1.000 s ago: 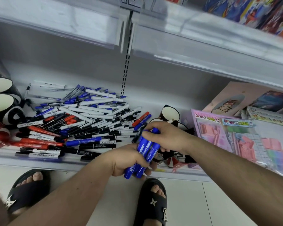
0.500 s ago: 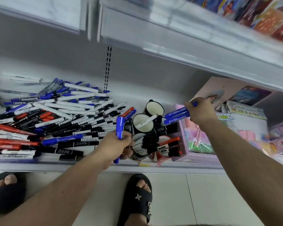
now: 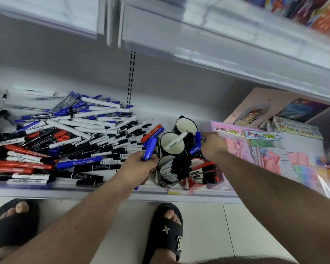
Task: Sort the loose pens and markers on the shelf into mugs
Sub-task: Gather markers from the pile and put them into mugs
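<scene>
Blue markers [image 3: 195, 147] — a small bunch, gripped in the right hand [image 3: 211, 147], fingers curled round the barrels, caps pointing up and away toward the shelf's back wall. Position: just right of the mug cluster near the shelf's front edge, beside the rearmost mug [image 3: 186, 126] and the middle mug [image 3: 171, 144], which holds one white pen leaning on its rim. Judgement: the right hand is the nearer to these open mugs; the bunch's long axis needs tipping upright over a mouth before release.

Left hand [image 3: 141, 166] — fingers wrapped round further blue markers [image 3: 150, 148], tips angled up and right toward the same mugs, at the left of the cluster. Front mugs lie filled with black [image 3: 171, 168] and red markers [image 3: 204, 173].

Loose pile [image 3: 65, 134] — black, red, blue and white pens spread across the shelf's left half, unsorted.
</scene>
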{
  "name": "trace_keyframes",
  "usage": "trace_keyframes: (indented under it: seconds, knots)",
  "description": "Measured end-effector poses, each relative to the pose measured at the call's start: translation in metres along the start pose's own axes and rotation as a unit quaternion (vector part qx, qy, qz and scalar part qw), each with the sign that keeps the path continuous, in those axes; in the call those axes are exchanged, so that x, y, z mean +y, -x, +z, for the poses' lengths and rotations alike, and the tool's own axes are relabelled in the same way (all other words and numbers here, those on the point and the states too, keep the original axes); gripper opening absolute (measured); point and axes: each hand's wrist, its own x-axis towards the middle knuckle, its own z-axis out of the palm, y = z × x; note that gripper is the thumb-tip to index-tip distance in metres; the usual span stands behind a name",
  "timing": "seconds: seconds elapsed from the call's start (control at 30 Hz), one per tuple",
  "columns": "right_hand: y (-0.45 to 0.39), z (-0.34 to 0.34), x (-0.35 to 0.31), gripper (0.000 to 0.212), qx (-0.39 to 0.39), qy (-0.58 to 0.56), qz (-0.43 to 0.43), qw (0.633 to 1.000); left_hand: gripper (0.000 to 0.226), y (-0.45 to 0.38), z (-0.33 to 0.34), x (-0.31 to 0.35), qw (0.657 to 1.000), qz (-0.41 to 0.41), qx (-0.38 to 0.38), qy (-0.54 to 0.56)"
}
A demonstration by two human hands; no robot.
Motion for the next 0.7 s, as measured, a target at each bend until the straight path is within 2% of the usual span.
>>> trace_keyframes:
  seconds: [0.1,0.17,0.27,0.3,0.37,0.4,0.47,0.57,0.63,0.7]
  knots:
    - [0.008,0.004,-0.003,0.027,-0.091,0.191,-0.076,0.974,0.011,0.002,0.002,0.003,1.000,0.002,-0.008,-0.008]
    - [0.011,0.000,-0.004,0.037,-0.106,0.214,-0.078,0.968,0.013,0.003,0.004,0.006,1.000,-0.005,-0.011,-0.008]
    - [0.018,-0.016,-0.021,0.042,0.024,0.038,-0.050,0.998,0.020,0.002,0.006,0.004,0.999,-0.002,-0.030,-0.035]
    - [0.022,-0.023,-0.032,0.038,0.026,-0.062,-0.032,0.997,0.021,0.002,0.006,0.002,0.998,0.005,-0.039,-0.054]
    - [0.034,-0.037,-0.058,0.024,-0.055,-0.256,0.014,0.965,0.022,0.003,0.009,0.000,0.994,0.023,-0.055,-0.087]
    - [0.044,-0.043,-0.070,0.020,-0.100,-0.281,0.006,0.954,0.024,0.003,0.010,0.000,0.993,0.032,-0.058,-0.094]
    - [0.065,-0.045,-0.089,0.019,-0.159,-0.229,-0.057,0.959,0.029,0.004,0.013,-0.001,0.992,0.047,-0.061,-0.100]
    - [0.077,-0.039,-0.094,0.012,-0.173,-0.187,-0.116,0.960,0.028,0.005,0.016,-0.001,0.991,0.067,-0.054,-0.100]
    - [0.066,-0.044,-0.082,0.013,-0.113,-0.229,-0.088,0.963,0.021,0.004,0.015,-0.001,0.993,0.074,-0.038,-0.084]
    - [0.051,-0.059,-0.059,0.017,0.001,-0.264,-0.036,0.964,0.036,0.001,0.011,-0.002,0.996,0.054,-0.008,-0.066]
